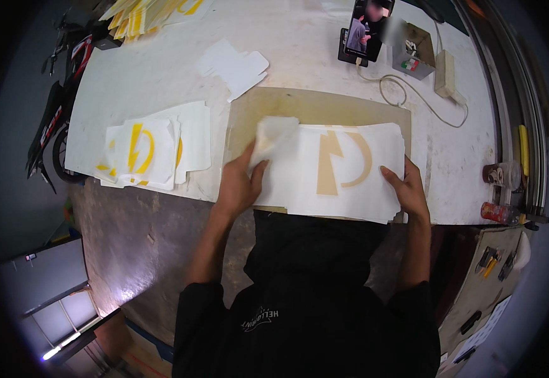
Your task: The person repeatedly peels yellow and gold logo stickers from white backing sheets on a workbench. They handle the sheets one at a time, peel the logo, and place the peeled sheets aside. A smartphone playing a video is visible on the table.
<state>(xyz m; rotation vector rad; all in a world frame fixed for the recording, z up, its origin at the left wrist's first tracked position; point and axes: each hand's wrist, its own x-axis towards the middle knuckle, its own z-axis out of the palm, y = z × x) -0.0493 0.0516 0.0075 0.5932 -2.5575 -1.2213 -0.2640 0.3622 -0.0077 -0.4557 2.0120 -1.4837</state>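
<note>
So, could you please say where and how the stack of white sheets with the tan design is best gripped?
The stack is probably best gripped by its right edge, from the right, thumb on top, as the right hand does: it's thin and broad, and that margin is clear of the tan design.

The worktop (154,75) has a matt white face, scuffed and stained. At its near edge, the sheet stack (350,167) is smooth, matt paper; the mat (350,110) beneath has a smooth, faintly satin surface. Toward the near-left corner, the yellow-marked sheets (141,154) look thin, matt and slightly translucent. Along the far edge, the smartphone (366,34) has glossy glass, while the open-topped box (420,67) is dull grey, probably metal. By the near-right corner, the bottle (498,213) is shiny plastic.
</note>
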